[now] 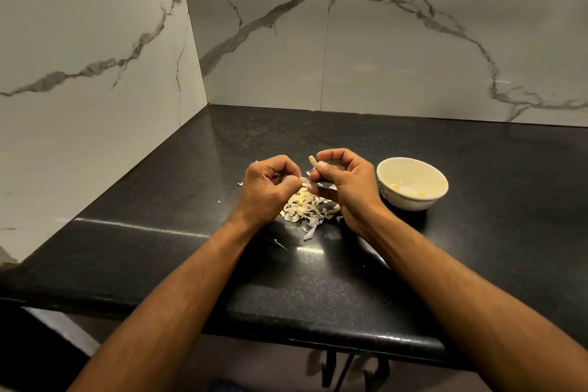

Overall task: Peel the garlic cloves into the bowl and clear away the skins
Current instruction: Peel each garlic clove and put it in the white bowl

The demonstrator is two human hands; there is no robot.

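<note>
counter (152, 264): black, finely speckled, glossy with pale reflected streaks
walls (397, 51): white marble pattern, crossed by grey branching veins
bowl (412, 183): cream-white, a faint dark pattern seen low on its outside at 9 o'clock
peeled cloves (394, 190): pale yellow, seen inside the bowl
skins (310, 208): off-white and cream, papery, a few tinged tan
clove (312, 160): pale yellow-cream, seen at 12 o'clock of the skins

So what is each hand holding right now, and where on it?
The right hand pinches a garlic clove by its lower part, tip poking up. The left hand pinches one end of a strip of skin.
</note>
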